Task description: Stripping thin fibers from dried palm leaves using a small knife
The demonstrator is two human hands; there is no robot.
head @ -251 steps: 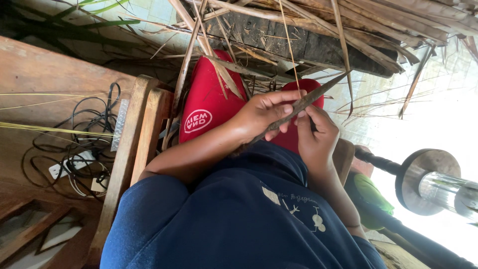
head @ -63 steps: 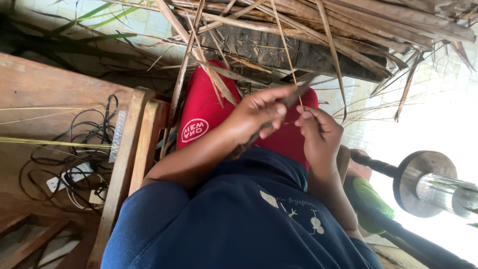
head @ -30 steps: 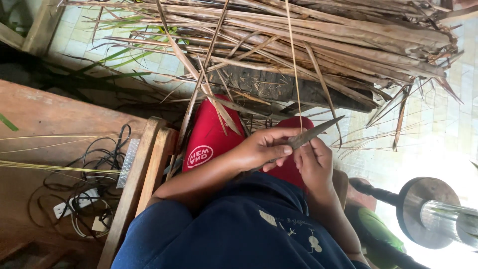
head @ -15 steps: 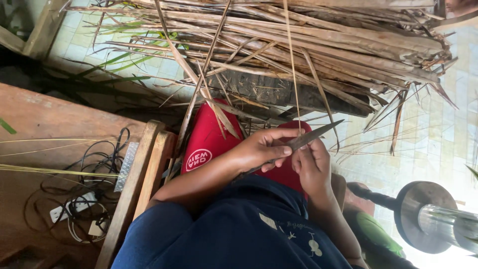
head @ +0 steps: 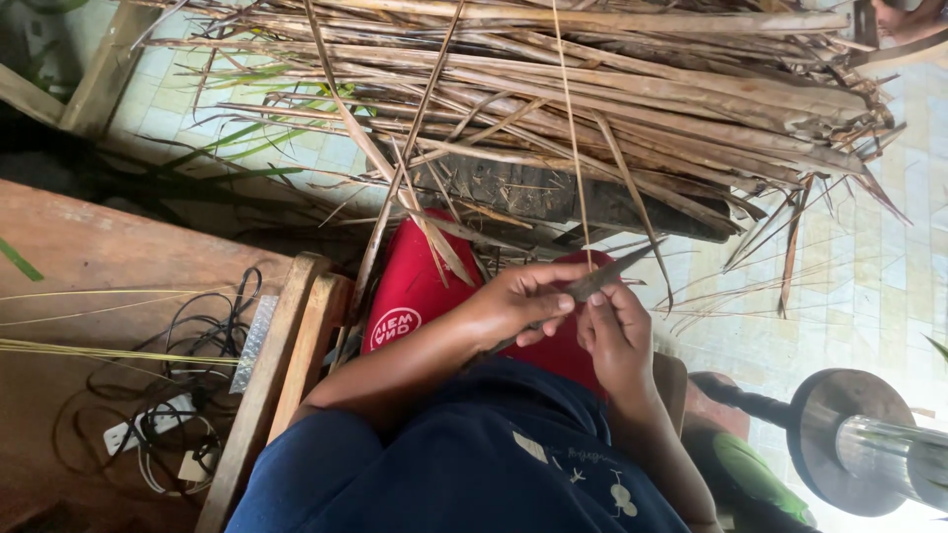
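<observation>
Head view, looking down: we see the left hand and the right hand meeting just above the lap, in front of a red cushion. The left hand's fingers are curled shut around a knife, whose dull grey blade points up and to the right, out past the thumb. The right hand's thumb and fingertips are pressed together, pinching a thin dry leaf rib just beside the blade; the rib runs straight up from the pinch and out of the top of the picture. Blade and rib cross at the fingertips, and we take them to be touching, though the exact contact is too small to tell.

Beyond the hands lies a large pile of dry palm leaves on a pale tiled floor, with a dark log under the pile. To the left we note a wooden bench carrying a tangle of black cables and a white power strip. At lower right stands a metal disc on a shaft. Dark blue trousers fill the lower middle
</observation>
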